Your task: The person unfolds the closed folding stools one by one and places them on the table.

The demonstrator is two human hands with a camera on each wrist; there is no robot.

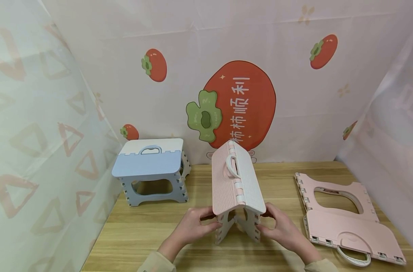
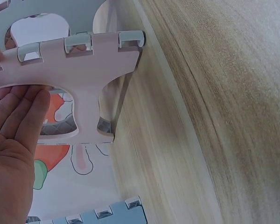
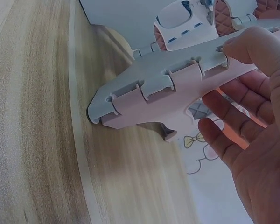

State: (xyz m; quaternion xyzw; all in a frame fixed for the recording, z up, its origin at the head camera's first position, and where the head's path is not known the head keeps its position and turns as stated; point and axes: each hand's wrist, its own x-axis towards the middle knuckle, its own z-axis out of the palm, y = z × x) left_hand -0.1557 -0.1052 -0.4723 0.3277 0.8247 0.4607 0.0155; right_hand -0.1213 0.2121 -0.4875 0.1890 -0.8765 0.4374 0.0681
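A pink-and-white folding stool (image 1: 223, 181) stands half folded at the table's middle, its two-part top peaked like a roof with a white loop handle along the ridge. My left hand (image 1: 192, 228) grips its left side panel; in the left wrist view the fingers of that left hand (image 2: 18, 116) reach into the panel's cutout, the thumb by the hinged edge. On the opposite side, my right hand (image 1: 282, 230) holds the other panel. The right wrist view has the right thumb (image 3: 256, 46) on the hinge seam and the fingers behind the pink leg (image 3: 151, 107).
A blue-and-white stool (image 1: 146, 166) stands unfolded at the back left. To the right, a pink stool (image 1: 356, 230) lies flat on the wooden table (image 1: 152, 230), its white handle sticking out toward the front. Cloth with printed persimmons (image 1: 243, 105) closes the back and sides.
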